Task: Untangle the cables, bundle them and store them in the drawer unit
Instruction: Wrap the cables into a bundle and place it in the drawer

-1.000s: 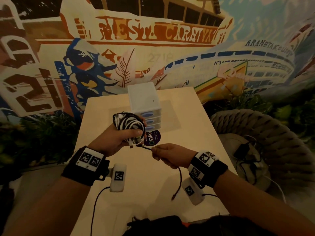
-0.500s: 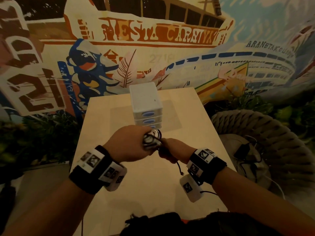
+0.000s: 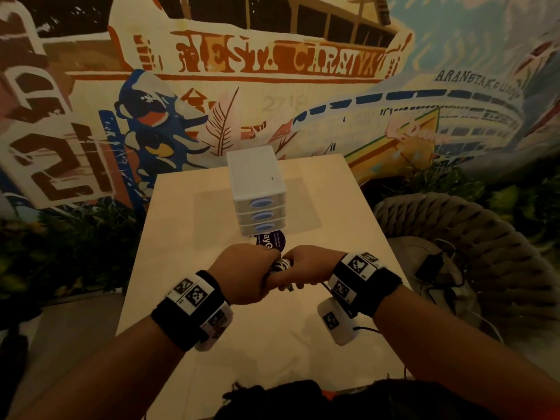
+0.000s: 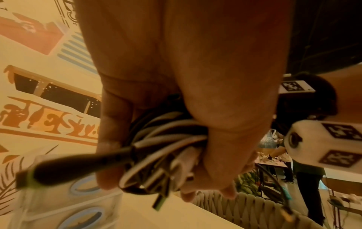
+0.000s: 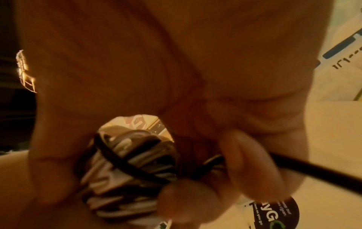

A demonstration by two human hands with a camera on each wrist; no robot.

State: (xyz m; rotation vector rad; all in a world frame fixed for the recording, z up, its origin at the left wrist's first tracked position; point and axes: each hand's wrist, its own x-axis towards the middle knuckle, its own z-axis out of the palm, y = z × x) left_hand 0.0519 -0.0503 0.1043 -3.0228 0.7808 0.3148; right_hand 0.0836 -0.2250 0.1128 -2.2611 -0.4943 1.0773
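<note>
My left hand (image 3: 245,272) grips a coiled bundle of black and white cables (image 3: 281,264) above the middle of the table. In the left wrist view the bundle (image 4: 166,144) fills the fist, and a black plug (image 4: 78,164) sticks out to the left. My right hand (image 3: 306,268) meets the left one and pinches a black cable (image 5: 313,172) that crosses the bundle (image 5: 125,168). The white drawer unit (image 3: 257,189) stands just beyond the hands, all three blue-handled drawers closed.
A round purple sticker (image 3: 270,241) lies on the pale table (image 3: 188,225) in front of the drawer unit. A woven rope chair (image 3: 472,237) with a charger and cables on its seat stands at the right. A painted mural wall rises behind.
The left hand turned palm down and lowered the bundle. The right hand closed in against it, and the black cable that hung loose below is now drawn up around the bundle.
</note>
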